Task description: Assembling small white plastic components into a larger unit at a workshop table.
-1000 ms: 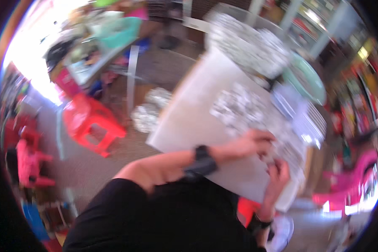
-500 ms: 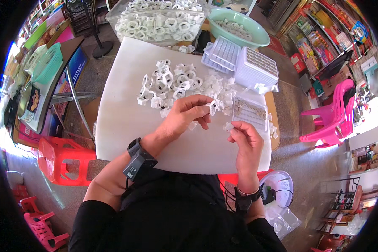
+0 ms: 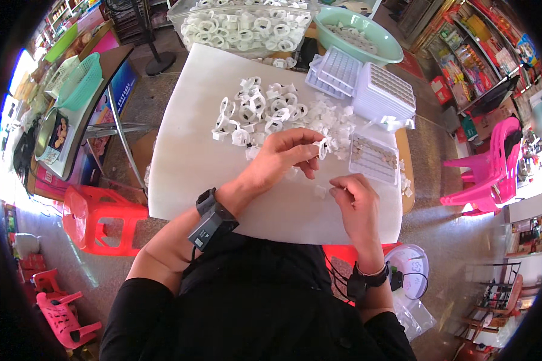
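Between the thumb and fingers of my left hand point(image 3: 281, 157) is a small white plastic ring part point(image 3: 323, 148), held above the table. To its right, my right hand point(image 3: 358, 201) is half curled, with thumb and forefinger slightly apart and nothing visible between them. Just left of those fingertips is a small translucent white piece point(image 3: 320, 191), apart from the hand. Beyond my left hand lies a heap of white ring parts point(image 3: 256, 107), beside a pile of small translucent pieces point(image 3: 337, 120). A shallow compartment tray point(image 3: 373, 171) with small tan round pieces sits past my right hand.
Stacked white trays point(image 3: 384, 96) stand at the table's far right, next to looser trays point(image 3: 337, 71). Behind the table point(image 3: 186, 150) are a clear bin point(image 3: 241, 36) full of ring parts and a green basin point(image 3: 367, 51). A red stool point(image 3: 102, 219) stands left, pink chairs point(image 3: 491, 168) right.
My right hand has let go of the small translucent piece and its fingertips have parted from it. The left hand still holds the ring part. The whole view has shifted slightly.
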Action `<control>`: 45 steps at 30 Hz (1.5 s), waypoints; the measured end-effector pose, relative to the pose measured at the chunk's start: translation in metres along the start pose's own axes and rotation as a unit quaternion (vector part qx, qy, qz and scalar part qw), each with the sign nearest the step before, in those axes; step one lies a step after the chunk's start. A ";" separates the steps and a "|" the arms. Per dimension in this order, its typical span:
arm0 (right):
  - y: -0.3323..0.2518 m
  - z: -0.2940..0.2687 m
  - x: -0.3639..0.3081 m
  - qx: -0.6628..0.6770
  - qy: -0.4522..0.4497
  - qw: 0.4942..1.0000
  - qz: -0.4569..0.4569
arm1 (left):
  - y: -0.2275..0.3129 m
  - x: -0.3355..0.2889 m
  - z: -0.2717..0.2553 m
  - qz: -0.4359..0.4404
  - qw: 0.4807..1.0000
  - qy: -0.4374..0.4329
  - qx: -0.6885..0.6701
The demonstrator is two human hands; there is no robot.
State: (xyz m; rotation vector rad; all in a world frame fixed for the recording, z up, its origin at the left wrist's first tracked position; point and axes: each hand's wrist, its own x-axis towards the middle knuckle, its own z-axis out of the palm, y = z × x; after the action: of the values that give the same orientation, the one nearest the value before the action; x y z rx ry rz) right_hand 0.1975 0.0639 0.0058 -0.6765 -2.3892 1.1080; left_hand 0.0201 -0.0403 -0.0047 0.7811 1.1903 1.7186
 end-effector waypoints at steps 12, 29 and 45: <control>-0.014 -0.007 -0.005 0.013 0.070 0.997 -0.002 | 0.000 -0.001 -0.005 -0.045 0.979 -0.080 -0.180; -0.043 0.006 0.015 -0.029 0.174 0.956 -0.234 | 0.005 -0.007 -0.003 -0.048 0.977 -0.134 -0.160; -0.035 0.010 0.020 0.065 0.138 0.978 -0.141 | -0.005 -0.006 -0.009 -0.018 0.991 -0.110 -0.073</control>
State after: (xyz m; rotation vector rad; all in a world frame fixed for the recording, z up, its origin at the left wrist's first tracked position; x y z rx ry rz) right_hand 0.1668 0.0499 0.0307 -0.4017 -2.0784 0.9693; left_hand 0.0162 -0.0481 -0.0122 0.8296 0.9130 1.6233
